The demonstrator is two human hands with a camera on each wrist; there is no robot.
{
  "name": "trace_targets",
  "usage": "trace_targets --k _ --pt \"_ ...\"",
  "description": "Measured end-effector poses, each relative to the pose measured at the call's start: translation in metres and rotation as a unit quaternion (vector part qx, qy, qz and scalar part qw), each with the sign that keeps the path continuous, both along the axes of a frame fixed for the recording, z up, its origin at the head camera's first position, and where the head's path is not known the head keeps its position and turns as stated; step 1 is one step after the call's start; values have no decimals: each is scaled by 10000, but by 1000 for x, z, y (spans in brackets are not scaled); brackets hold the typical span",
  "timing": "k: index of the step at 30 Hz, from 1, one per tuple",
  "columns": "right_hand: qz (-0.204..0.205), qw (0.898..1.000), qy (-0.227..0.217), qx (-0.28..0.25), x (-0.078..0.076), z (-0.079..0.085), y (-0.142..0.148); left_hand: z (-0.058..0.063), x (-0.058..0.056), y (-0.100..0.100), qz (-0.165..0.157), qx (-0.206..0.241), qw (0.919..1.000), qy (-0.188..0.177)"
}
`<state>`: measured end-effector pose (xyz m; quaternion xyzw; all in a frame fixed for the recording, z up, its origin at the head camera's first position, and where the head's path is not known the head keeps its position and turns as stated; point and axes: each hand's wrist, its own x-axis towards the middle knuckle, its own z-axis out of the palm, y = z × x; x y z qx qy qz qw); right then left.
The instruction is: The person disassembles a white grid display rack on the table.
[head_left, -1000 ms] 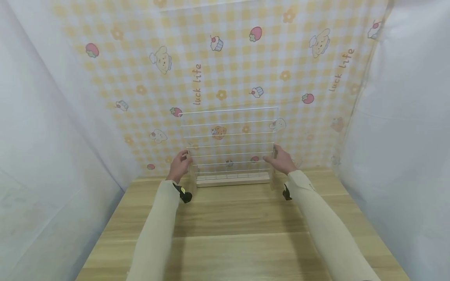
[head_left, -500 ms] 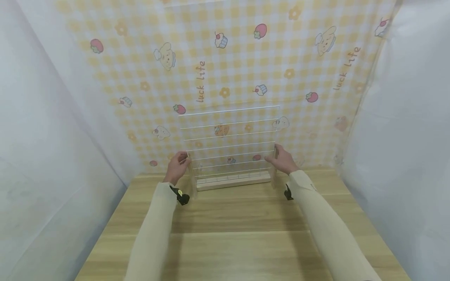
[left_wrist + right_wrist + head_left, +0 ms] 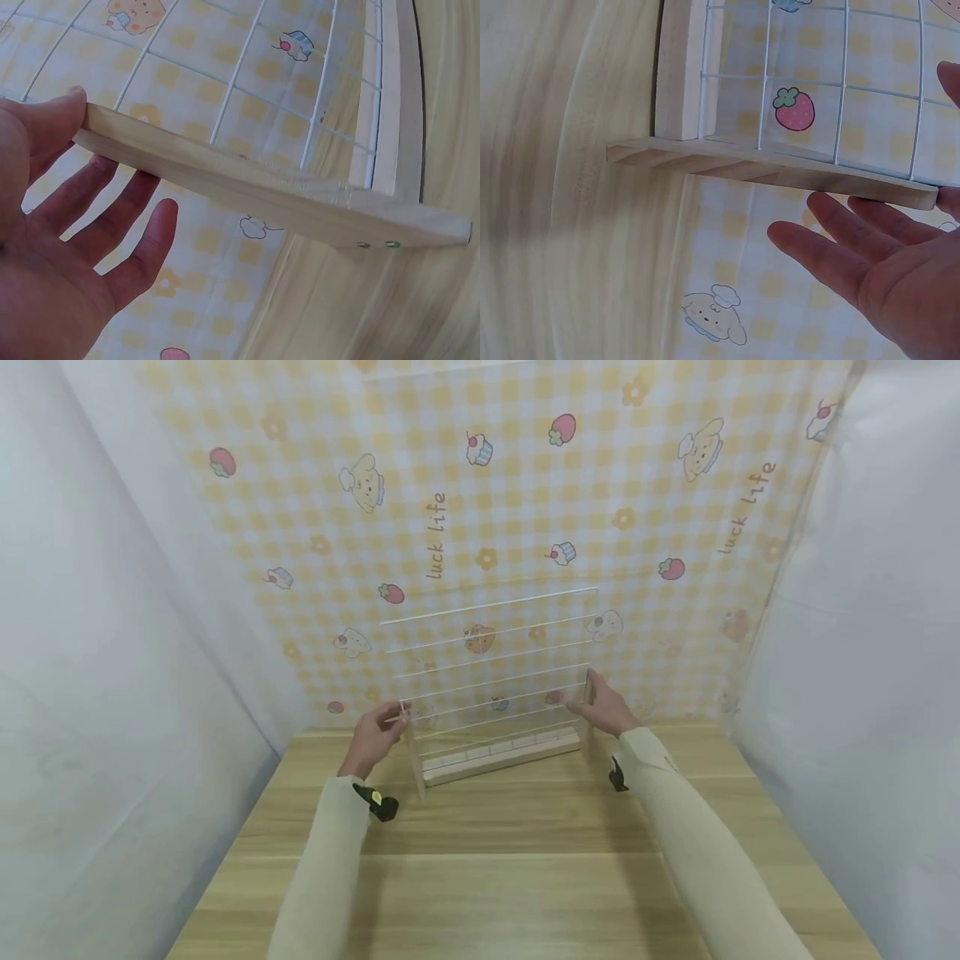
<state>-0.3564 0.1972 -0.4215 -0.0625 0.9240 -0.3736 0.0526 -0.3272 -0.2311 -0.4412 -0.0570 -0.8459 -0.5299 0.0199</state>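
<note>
Both hands (image 3: 372,737) (image 3: 606,706) hold the wire rack (image 3: 502,762), its left end now nearer.

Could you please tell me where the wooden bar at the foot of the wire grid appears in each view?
Head: wooden bar below centre, slanting up to the right.
Left wrist: at upper right, running down from the top edge.
Right wrist: at upper left, running down from the top edge.
Shared landmark: the yellow-checked cloth.
</note>
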Motion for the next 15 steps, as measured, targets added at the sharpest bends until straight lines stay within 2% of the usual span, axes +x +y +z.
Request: trace_targets --k 5,9,15 --pt "136 9999 47 18 0 -1 -5 -3 18 -2 81 -340 9993 147" --pt "215 9997 132 -61 -1 -2 -9 -7 31 -3 81 -464 9981 402" --pt "350 9992 216 -20 -2 -3 -15 -13 50 -2 36 -84 9983 568"
